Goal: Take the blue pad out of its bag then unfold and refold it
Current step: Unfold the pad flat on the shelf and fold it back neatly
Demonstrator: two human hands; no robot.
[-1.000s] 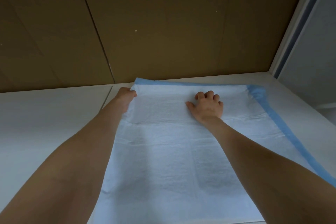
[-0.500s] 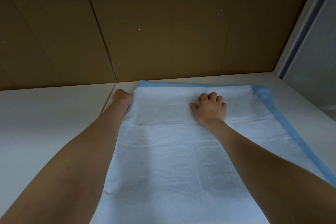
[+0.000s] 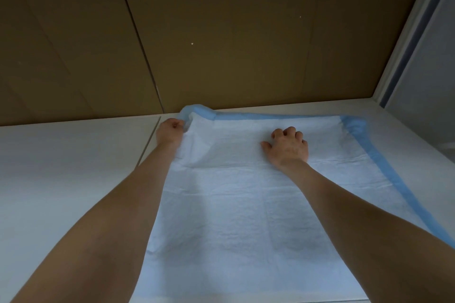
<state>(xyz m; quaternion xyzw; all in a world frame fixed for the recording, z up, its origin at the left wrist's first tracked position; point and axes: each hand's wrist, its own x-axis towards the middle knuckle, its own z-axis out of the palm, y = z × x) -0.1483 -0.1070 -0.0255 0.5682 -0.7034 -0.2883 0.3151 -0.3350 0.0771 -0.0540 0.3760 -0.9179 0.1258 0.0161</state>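
The left hand (image 3: 170, 132), just left of the frame's centre, is closed round the far left corner of the blue pad (image 3: 234, 209). It pinches that corner, which stands lifted and curled over, showing its blue border (image 3: 384, 167). The right hand (image 3: 288, 148), right of centre, sits on top of the pad with its knuckles raised, its fingers bent so the tips press into the sheet, and its thumb splayed flat to the left. Whether those fingers catch any of the sheet cannot be told.

The pad lies spread out, white side up and creased in a grid. It runs from mid-frame to the bottom edge on a white surface (image 3: 61, 174). Its far edge is close to a brown panelled wall (image 3: 221, 32) that fills the upper frame. A pale frame (image 3: 416, 32) slants down the upper right.
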